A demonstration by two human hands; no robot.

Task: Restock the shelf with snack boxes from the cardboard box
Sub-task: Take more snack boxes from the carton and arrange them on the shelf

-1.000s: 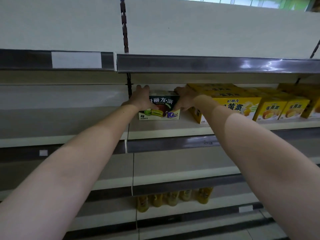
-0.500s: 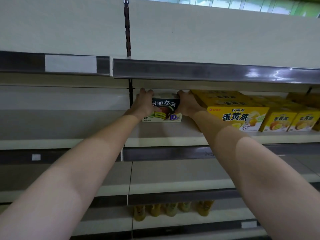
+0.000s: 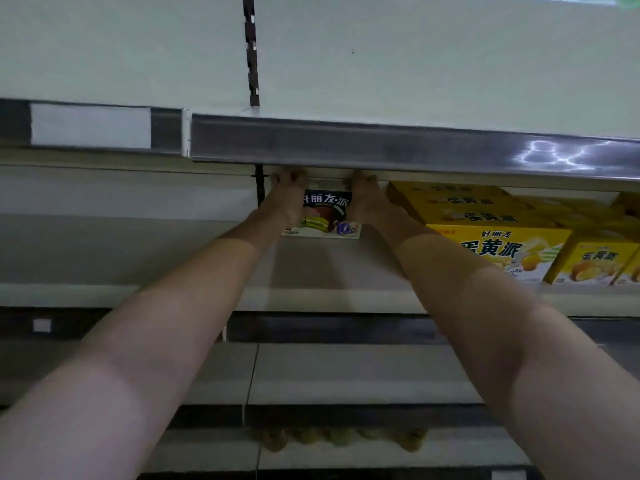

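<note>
Fingertips of both hands hidden behind upper shelf rail; bottom-shelf bottles blurred.

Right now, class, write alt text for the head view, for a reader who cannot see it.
Two bare hands, left and right, hold a dark snack box by its sides, deep on a pale shelf. Yellow boxes are stacked beside it on the right. Blurred bottles stand on a lower shelf.
</note>
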